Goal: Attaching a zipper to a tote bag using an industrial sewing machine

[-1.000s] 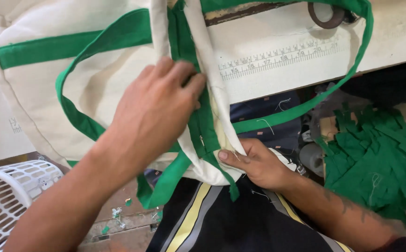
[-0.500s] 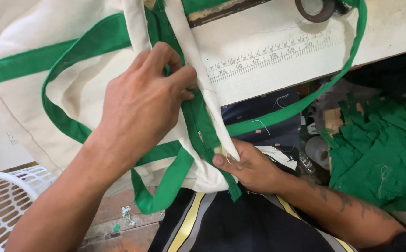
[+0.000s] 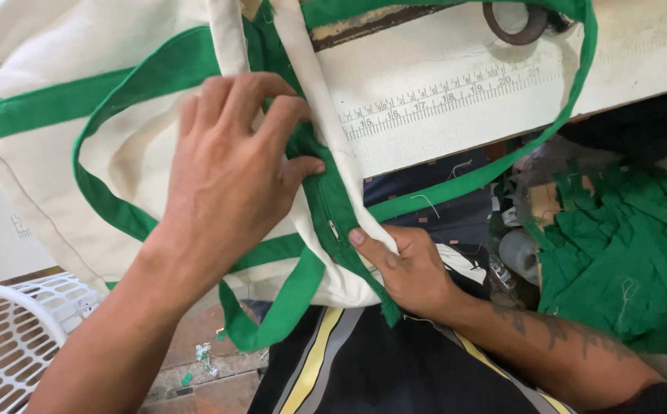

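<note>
1. Where the frame is ending at the lower left, one white plastic laundry basket [image 3: 8, 337] is showing its slotted rim, and a strip of tiled floor [image 3: 203, 376] with a few green fabric scraps is lying open between it and the person's dark striped trousers [image 3: 395, 376].
2. One cream canvas tote bag [image 3: 65, 84] with green trim is hanging over the near edge of the white work table [image 3: 441, 115], filling the upper left and running out of the frame at the top and left.
3. The left hand [image 3: 230, 176] is lying flat on the bag with fingers spread and curling, pressing the green zipper band [image 3: 326, 199] at the bag's opening.
4. One green strap handle [image 3: 272, 322] is looping down below the bag's lower edge; a second green strap [image 3: 571, 100] is arcing over the table top toward the right.
5. The right hand [image 3: 406, 268] is pinching the bag's lower corner just beside the zipper end, thumb on top and fingers closing underneath.
6. A printed ruler strip [image 3: 448, 96] is running along the table, and one dark metal ring [image 3: 516, 21] is sitting at the top edge.
7. One heap of green fabric offcuts [image 3: 617, 245] is crowding the right side below the table's edge.
</note>
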